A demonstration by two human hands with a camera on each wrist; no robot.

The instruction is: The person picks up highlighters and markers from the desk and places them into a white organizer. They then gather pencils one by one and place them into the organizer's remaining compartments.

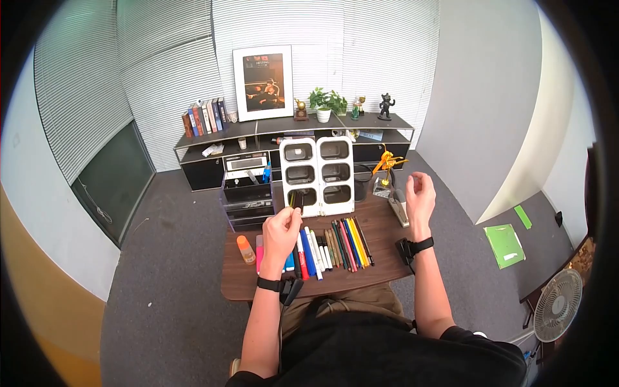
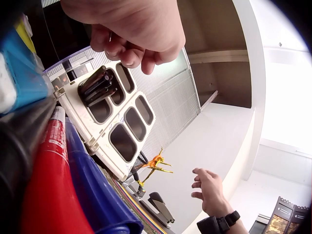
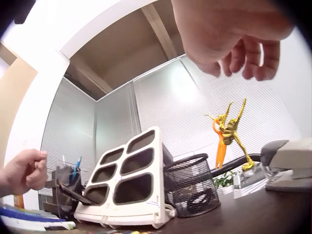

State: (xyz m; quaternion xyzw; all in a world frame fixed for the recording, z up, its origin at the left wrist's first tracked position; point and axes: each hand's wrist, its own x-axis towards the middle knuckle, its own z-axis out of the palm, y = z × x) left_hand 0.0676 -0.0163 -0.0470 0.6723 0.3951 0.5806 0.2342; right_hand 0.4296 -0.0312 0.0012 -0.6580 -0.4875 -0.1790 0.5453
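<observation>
Fingers of the left hand (image 1: 281, 233), curled, nothing visibly held, hover near black pens (image 2: 100, 87), probably light, stiff, best pinched by their tops, in the organizer (image 3: 122, 214) toward the bench's (image 1: 382, 233) far edge; right hand (image 1: 420, 197), loosely curved, empty, near its right edge.

This place is looking like an office or study. Just beside the left hand (image 1: 281, 233), a row of coloured markers (image 1: 309, 253) and slim pencils (image 1: 353, 245) is lying on a brown wood-look desk (image 1: 385, 232); near the right hand (image 1: 422, 195), a grey stapler with a dark top (image 3: 292, 157) is resting. Well beyond both hands, a low black-panelled shelving unit (image 1: 200, 175) is holding upright multicoloured books (image 1: 206, 117) and a white-framed poster (image 1: 264, 82), with white slatted blinds (image 1: 380, 51) hanging behind. Grey carpet (image 1: 171, 258) is stretching left of the left hand.
</observation>
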